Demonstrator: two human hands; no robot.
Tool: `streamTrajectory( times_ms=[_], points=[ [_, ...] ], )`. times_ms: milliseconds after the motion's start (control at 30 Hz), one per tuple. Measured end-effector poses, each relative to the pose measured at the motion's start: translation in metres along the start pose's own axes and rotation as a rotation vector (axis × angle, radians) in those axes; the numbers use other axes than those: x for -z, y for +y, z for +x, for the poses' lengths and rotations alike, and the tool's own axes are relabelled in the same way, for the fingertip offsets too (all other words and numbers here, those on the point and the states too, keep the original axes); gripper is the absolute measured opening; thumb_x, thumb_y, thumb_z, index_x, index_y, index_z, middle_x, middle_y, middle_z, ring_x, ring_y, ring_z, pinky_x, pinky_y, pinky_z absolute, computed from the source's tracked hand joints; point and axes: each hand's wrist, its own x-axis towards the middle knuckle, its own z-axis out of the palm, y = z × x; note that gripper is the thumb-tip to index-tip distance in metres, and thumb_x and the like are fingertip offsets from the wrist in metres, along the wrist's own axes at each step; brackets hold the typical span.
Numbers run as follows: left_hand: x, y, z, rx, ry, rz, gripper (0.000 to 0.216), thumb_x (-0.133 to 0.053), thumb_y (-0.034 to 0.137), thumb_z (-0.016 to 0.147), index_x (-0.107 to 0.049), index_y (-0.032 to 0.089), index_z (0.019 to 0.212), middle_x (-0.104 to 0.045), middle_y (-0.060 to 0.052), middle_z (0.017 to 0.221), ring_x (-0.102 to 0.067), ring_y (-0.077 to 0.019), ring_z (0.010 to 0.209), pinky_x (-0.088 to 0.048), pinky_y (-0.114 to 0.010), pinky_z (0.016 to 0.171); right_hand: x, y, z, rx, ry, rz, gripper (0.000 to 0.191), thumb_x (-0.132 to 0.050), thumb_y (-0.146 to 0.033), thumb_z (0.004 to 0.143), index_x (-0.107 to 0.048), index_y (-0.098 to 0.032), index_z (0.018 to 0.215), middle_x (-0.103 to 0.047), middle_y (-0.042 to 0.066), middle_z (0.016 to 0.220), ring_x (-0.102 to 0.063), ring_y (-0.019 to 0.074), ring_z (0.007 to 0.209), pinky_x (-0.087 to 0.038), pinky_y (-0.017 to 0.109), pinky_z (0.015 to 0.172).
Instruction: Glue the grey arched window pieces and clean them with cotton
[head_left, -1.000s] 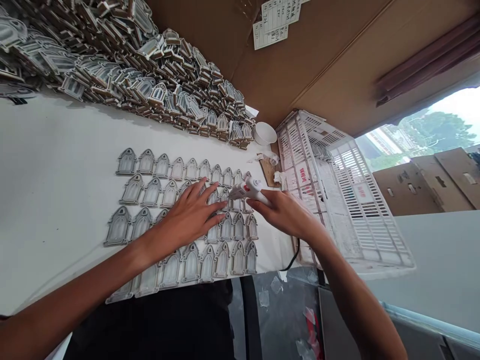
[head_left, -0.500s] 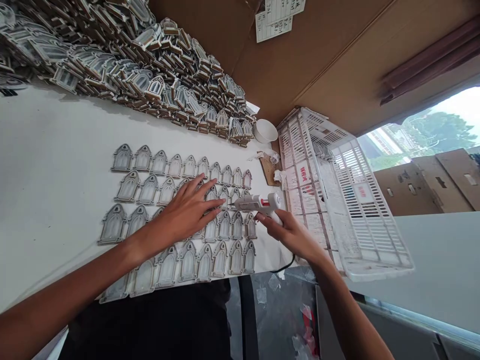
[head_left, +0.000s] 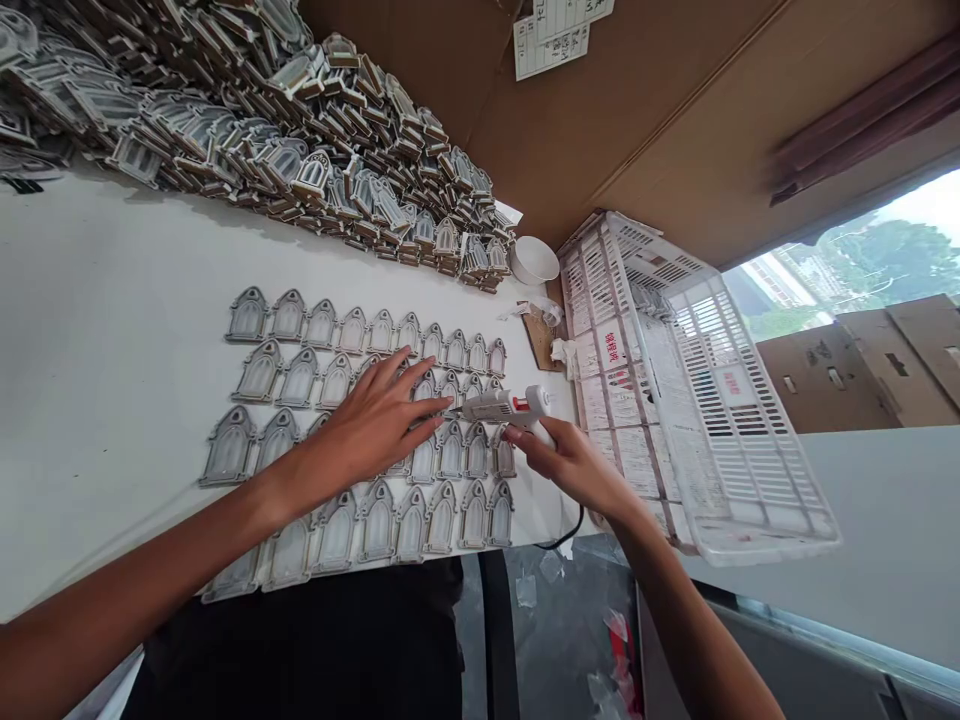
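Note:
Several rows of small arched, window-shaped frames lie on the white table. Over the two middle rows my left hand is spread, fingers apart and pointing right, hiding some of the frames under it. My right hand is wrapped round the handle of a white glue gun with a red part near its back. The gun's nozzle points left and ends close to my left fingertips, above the second row. A black cord hangs below my right hand. Whether glue comes out is too small to see.
A big heap of similar arched frames fills the table's back left. A white bowl stands by its right end. Farther right is a white slatted plastic crate, with cardboard boxes beyond. A brown cardboard wall rises behind.
The glue gun and my right hand have shifted slightly left, bringing the nozzle nearer my left fingertips. My left hand keeps its place on the frames.

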Motion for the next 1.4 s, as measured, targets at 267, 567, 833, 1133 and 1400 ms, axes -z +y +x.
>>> streamTrajectory(
  times_ms=[267, 567, 833, 1133, 1400],
  points=[
    [-0.003, 0.001, -0.001, -0.002, 0.037, 0.028, 0.042, -0.048, 0.046, 0.117, -0.076, 0.034, 0.146, -0.047, -0.015, 0.176, -0.03, -0.049, 0.168, -0.041, -0.075, 0.126, 0.005, -0.012, 0.003, -0.063, -0.033, -0.121, 0.059, -0.052, -0.076, 0.106, -0.049, -0.025, 0.076, -0.045, -0.003, 0.065, -0.044, 0.0159, 0.063, -0.029, 0.032, 0.059],
    [-0.004, -0.001, -0.002, -0.013, 0.07, 0.017, 0.041, -0.049, 0.046, 0.116, -0.077, 0.037, 0.145, -0.049, -0.01, 0.175, -0.029, -0.0446, 0.168, -0.04, -0.072, 0.128, 0.025, -0.054, 0.007, 0.038, -0.058, -0.44, 0.049, -0.054, -0.065, 0.107, -0.057, -0.025, 0.078, -0.055, 0.001, 0.064, -0.051, 0.019, 0.06, -0.027, 0.036, 0.062],
    [-0.004, 0.0, -0.003, 0.006, 0.037, 0.006, 0.043, -0.047, 0.048, 0.117, -0.075, 0.035, 0.146, -0.043, -0.011, 0.178, -0.025, -0.0456, 0.17, -0.037, -0.073, 0.13, 0.033, -0.061, 0.002, 0.086, 0.01, -0.447, 0.05, -0.053, -0.067, 0.108, -0.058, -0.026, 0.08, -0.054, 0.0, 0.063, -0.049, 0.0191, 0.06, -0.029, 0.036, 0.063],
    [0.011, -0.003, -0.037, 0.067, 0.011, 0.049, 0.057, -0.042, 0.056, 0.117, -0.065, 0.024, 0.158, -0.036, -0.017, 0.183, -0.021, -0.0477, 0.171, -0.036, -0.073, 0.132, -0.007, -0.039, 0.019, 0.048, 0.1, -0.156, 0.058, -0.055, -0.072, 0.105, -0.047, -0.026, 0.071, -0.048, -0.004, 0.059, -0.044, 0.0157, 0.058, -0.027, 0.033, 0.058],
    [0.012, -0.005, -0.04, 0.052, 0.064, 0.096, 0.055, -0.042, 0.056, 0.116, -0.07, 0.027, 0.154, -0.043, -0.016, 0.179, -0.027, -0.0487, 0.169, -0.039, -0.074, 0.129, -0.027, -0.038, 0.025, 0.06, 0.126, -0.115, 0.057, -0.054, -0.073, 0.104, -0.05, -0.026, 0.072, -0.052, -0.003, 0.06, -0.047, 0.017, 0.058, -0.028, 0.032, 0.058]
  ],
)
